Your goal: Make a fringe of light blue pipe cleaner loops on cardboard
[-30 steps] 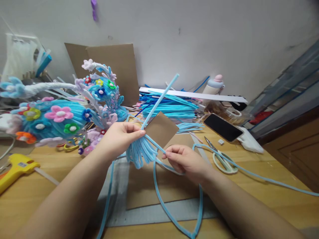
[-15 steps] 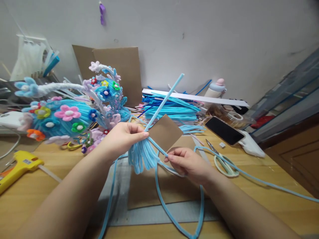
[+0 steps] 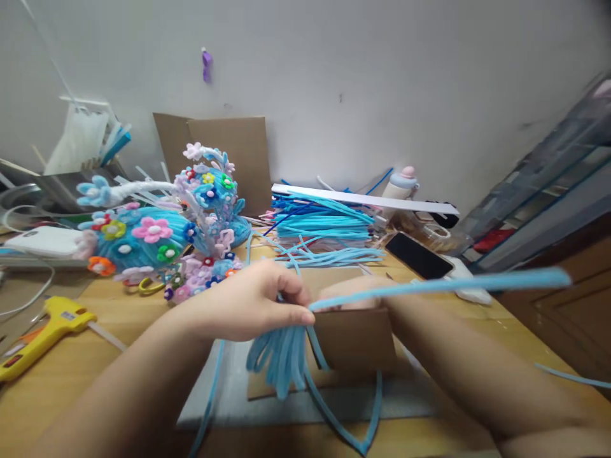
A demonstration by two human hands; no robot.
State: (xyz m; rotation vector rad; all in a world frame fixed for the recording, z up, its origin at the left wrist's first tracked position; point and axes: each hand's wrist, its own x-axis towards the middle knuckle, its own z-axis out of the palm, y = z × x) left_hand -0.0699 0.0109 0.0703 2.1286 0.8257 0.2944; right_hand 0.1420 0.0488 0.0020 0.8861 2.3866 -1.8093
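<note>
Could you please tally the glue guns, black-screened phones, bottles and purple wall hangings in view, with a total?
Glue gun: 1
Black-screened phone: 1
Bottle: 1
Purple wall hanging: 1
Total: 4

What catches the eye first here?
The flower-studded blue craft pieces on the left stand out most, bright against the table. Next come the left hand pinching looped light-blue stems in the middle, and the yellow glue gun lying at lower left.

Hands (image 3: 267,302) gripping light-blue pipe cleaners (image 3: 281,359), cardboard (image 3: 356,340), yellow glue gun (image 3: 60,318)
</note>
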